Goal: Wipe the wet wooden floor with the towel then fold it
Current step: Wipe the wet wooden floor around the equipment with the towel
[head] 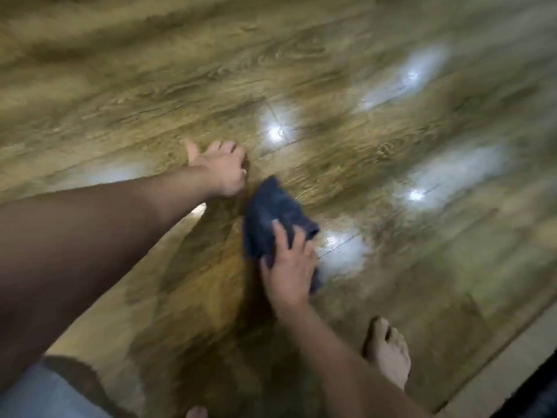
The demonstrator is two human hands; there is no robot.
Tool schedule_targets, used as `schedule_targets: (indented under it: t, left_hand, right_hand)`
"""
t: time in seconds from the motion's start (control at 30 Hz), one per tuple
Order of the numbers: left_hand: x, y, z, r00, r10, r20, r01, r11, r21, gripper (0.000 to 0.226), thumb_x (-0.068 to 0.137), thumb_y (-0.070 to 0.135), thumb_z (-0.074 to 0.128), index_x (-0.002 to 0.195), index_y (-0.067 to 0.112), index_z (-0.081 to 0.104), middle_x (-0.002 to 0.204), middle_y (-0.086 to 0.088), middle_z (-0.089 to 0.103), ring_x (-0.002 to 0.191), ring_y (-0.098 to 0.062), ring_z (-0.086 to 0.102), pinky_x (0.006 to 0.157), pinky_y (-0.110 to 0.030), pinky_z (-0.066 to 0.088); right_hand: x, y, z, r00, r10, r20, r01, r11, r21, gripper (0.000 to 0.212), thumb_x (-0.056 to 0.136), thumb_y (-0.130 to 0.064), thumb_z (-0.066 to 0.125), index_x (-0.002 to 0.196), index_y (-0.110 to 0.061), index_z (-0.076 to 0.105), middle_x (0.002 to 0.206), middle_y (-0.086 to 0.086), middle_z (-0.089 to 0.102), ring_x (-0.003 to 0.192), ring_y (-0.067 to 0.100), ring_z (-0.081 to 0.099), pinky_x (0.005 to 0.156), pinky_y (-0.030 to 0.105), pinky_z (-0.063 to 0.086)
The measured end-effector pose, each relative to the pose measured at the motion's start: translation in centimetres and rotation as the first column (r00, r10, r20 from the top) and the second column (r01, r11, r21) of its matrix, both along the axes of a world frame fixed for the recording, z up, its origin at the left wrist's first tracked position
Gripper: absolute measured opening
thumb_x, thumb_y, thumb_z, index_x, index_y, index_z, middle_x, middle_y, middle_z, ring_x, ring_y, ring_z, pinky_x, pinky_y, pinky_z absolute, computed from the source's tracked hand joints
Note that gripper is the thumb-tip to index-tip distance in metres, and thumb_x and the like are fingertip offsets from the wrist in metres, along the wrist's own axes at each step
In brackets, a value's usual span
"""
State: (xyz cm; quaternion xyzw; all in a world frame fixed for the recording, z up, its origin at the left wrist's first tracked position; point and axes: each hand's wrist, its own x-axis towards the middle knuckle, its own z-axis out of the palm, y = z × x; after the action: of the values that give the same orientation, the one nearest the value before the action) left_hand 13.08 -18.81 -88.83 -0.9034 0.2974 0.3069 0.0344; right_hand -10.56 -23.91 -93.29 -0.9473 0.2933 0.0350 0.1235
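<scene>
Head view: my right hand [289, 267] presses spread fingers flat on the towel [271, 218]; left hand [223, 170], beside the towel, braces unclenched on the floor [150, 86]. Towel looks soft and limp; I'd pinch its corners.

Single head view, looking steeply down, tilting sideways, sitting close over floor [150, 86], image blurring
</scene>
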Motion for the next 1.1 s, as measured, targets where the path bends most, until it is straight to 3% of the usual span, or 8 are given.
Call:
schedule_targets:
  t: [0.13, 0.2, 0.3, 0.47, 0.6, 0.7, 0.93, 1.1]
  left_hand:
    - [-3.2, -5.4, -1.9, 0.895, 0.31, -0.321, -0.35, 0.934, -0.073, 0.065, 0.098, 0.059, 0.034, 0.155, 0.043, 0.007, 0.162, 0.009, -0.024, 0.149, -0.022, -0.024, 0.108, -0.075, -0.008]
    - [-5.2, -6.9, -3.2, 0.87, 0.321, -0.374, -0.373, 0.925, -0.074, 0.067, 0.096, 0.065, 0.029, 0.153, 0.048, 0.0, 0.159, 0.012, -0.031, 0.146, -0.021, -0.03, 0.106, -0.076, -0.01]
    - [-6.4, -7.9, -5.0, 0.865, 0.317, -0.388, -0.369, 0.927, -0.064, 0.067, 0.095, 0.069, 0.02, 0.151, 0.049, -0.011, 0.154, 0.014, -0.04, 0.143, -0.021, -0.037, 0.103, -0.078, -0.012]
    - [-6.9, -7.8, -6.6, 0.911, 0.261, -0.32, -0.265, 0.964, 0.034, 0.112, 0.077, 0.08, 0.051, 0.135, 0.051, -0.04, 0.125, 0.014, -0.067, 0.125, -0.024, -0.056, 0.092, -0.079, -0.019]
    - [-7.1, -7.9, -6.1, 0.915, 0.253, -0.313, -0.255, 0.966, 0.035, 0.121, 0.074, 0.078, 0.059, 0.129, 0.052, -0.046, 0.126, 0.015, -0.067, 0.12, -0.024, -0.06, 0.09, -0.078, -0.022]
    - [-7.2, -7.9, -5.7, 0.912, 0.248, -0.327, -0.246, 0.968, 0.049, 0.121, 0.074, 0.078, 0.059, 0.128, 0.052, -0.046, 0.125, 0.016, -0.067, 0.119, -0.024, -0.06, 0.089, -0.077, -0.024]
    - [-7.4, -8.4, -5.8, 0.884, 0.317, -0.345, -0.315, 0.947, 0.063, 0.081, 0.089, 0.076, 0.026, 0.14, 0.054, -0.032, 0.139, 0.016, -0.057, 0.13, -0.023, -0.053, 0.096, -0.078, -0.021]
    - [-8.2, -10.0, -5.3, 0.943, 0.301, -0.145, -0.315, 0.945, -0.088, 0.065, 0.095, 0.043, 0.046, 0.15, 0.045, 0.011, 0.162, 0.006, -0.024, 0.147, -0.025, -0.028, 0.104, -0.075, -0.018]
  right_hand:
    - [-6.8, 2.6, -0.6, 0.702, 0.712, -0.011, -0.705, 0.697, 0.128, 0.075, 0.076, -0.054, 0.054, 0.147, -0.038, 0.036, 0.141, 0.006, 0.04, 0.099, 0.029, 0.046, 0.082, 0.042, 0.052]
    - [-7.9, -0.5, -1.1, 0.556, 0.831, -0.032, -0.826, 0.556, 0.09, 0.07, 0.081, -0.058, 0.048, 0.148, -0.039, 0.034, 0.142, 0.005, 0.041, 0.099, 0.026, 0.046, 0.081, 0.037, 0.046]
    - [-7.6, -9.4, -1.3, 0.61, 0.791, -0.047, -0.792, 0.61, -0.022, 0.075, 0.078, -0.062, 0.059, 0.146, -0.038, 0.038, 0.135, 0.008, 0.051, 0.096, 0.029, 0.052, 0.079, 0.038, 0.047]
    - [-8.5, -27.7, -0.5, 0.998, 0.054, -0.007, -0.055, 0.997, -0.06, 0.079, 0.073, -0.035, 0.075, 0.143, -0.026, 0.041, 0.13, 0.022, 0.05, 0.105, 0.046, 0.056, 0.086, 0.05, 0.05]
    - [-7.4, -36.2, -0.8, 0.695, -0.719, 0.034, 0.716, 0.695, 0.058, 0.067, 0.086, -0.037, 0.063, 0.144, -0.021, 0.033, 0.142, 0.02, 0.034, 0.126, 0.046, 0.042, 0.106, 0.053, 0.039]
    - [-4.2, -34.9, -0.8, 0.552, -0.834, 0.02, 0.834, 0.552, -0.006, 0.062, 0.088, -0.04, 0.06, 0.142, -0.023, 0.034, 0.148, 0.018, 0.029, 0.132, 0.046, 0.036, 0.108, 0.054, 0.035]
    - [-4.2, -12.4, -0.9, 0.994, -0.108, 0.03, 0.109, 0.994, -0.005, 0.077, 0.077, -0.044, 0.068, 0.147, -0.033, 0.038, 0.14, 0.013, 0.041, 0.115, 0.04, 0.045, 0.101, 0.057, 0.044]
    - [-6.5, -11.7, -1.0, 0.949, 0.309, 0.057, -0.311, 0.95, 0.015, 0.086, 0.066, -0.052, 0.076, 0.142, -0.029, 0.044, 0.127, 0.014, 0.053, 0.097, 0.036, 0.056, 0.085, 0.045, 0.052]
